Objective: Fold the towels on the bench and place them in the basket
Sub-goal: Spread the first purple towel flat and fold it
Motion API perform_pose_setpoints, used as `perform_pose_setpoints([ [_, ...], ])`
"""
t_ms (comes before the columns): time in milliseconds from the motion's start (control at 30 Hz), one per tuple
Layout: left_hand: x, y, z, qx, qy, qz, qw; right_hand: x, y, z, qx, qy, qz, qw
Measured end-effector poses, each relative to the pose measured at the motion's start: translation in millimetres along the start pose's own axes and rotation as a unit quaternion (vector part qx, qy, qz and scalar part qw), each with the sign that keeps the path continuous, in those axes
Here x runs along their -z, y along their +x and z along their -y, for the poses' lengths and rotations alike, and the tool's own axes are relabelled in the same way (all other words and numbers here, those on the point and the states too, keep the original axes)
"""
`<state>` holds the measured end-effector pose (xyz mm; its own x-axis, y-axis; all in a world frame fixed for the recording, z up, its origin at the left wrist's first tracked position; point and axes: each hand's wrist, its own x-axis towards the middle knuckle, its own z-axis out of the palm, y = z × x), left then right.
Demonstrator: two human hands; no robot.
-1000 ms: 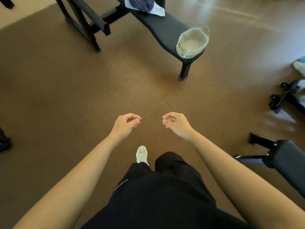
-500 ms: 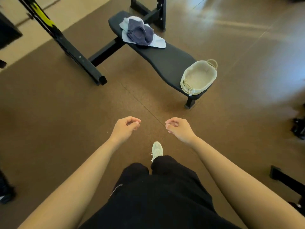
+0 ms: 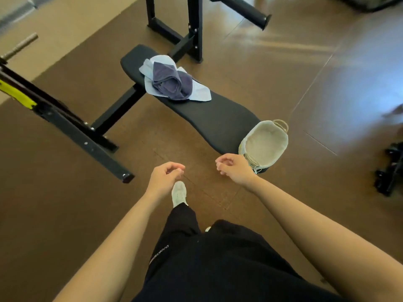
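- The left hand (image 3: 165, 179) hangs in the air over the brown rubber floor (image 3: 65, 214). Its fingers are loosely curled toward the thumb and it holds nothing.
- The right hand (image 3: 234, 168) is at about the same height and a little apart from the left. Its fingers are also loosely curled and it is empty. In the head view it overlaps the near edge of the basket, but whether it touches it I cannot tell.
- A long black padded table (image 3: 218, 120) runs diagonally from upper left to lower right, beyond both hands.
- A crumpled dark grey-blue towel (image 3: 172, 83) lies unfolded in a heap toward the far end of the table.
- It rests on top of a pale blue towel (image 3: 200, 92), which is spread flatter beneath it, with one corner pointing along the table toward the basket.
- A round cream woven basket (image 3: 266, 140) with a cloth lining and a small loop handle sits at the near end of the table, well apart from the towels. Nothing shows inside it.
- A black steel frame (image 3: 87, 140) with a yellow patch lies on the floor to the left and joins the table's support.
- A black upright rack (image 3: 194, 29) stands behind the table's far end.
- A white shoe (image 3: 179, 194) and black trousers (image 3: 218, 269) show below the hands.
- Dark equipment (image 3: 390, 171) sits on the floor at the right edge.
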<state>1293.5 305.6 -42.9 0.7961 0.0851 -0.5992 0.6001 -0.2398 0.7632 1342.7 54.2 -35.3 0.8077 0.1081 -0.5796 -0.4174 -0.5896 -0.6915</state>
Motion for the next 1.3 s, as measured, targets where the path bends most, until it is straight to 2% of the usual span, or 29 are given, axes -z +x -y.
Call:
perform_pose_setpoints([
  [367,76.4,211.2,-114.8,0.007,0.079,0.048,0.996,24.9,180.6,108.0,-0.027,0.013,-0.032,0.999],
  [567,92.4,352.0,-163.9,0.026,0.13,0.044,0.99,37.5,322.2,137.8,-0.037,0.046,-0.019,0.998],
  [800,100.0,509.0,-186.2,0.002,0.224,0.053,0.973,26.8,470.2,150.7,-0.059,0.038,-0.022,0.997],
  [933,100.3,590.4,-173.0,-0.022,0.324,0.048,0.944,-1.3,541.2,147.4,-0.078,0.032,-0.025,0.996],
  [1033,97.2,645.6,-150.1,-0.082,0.436,0.036,0.896,-29.0,585.5,143.0,-0.087,0.017,-0.036,0.995],
  [1167,94.0,690.4,-120.6,-0.128,0.539,0.094,0.827,-66.2,628.1,135.5,-0.099,-0.009,-0.031,0.995],
  [1300,102.9,708.7,-110.7,-0.186,0.532,0.129,0.816,-87.8,647.5,129.9,-0.118,-0.01,-0.055,0.991],
])
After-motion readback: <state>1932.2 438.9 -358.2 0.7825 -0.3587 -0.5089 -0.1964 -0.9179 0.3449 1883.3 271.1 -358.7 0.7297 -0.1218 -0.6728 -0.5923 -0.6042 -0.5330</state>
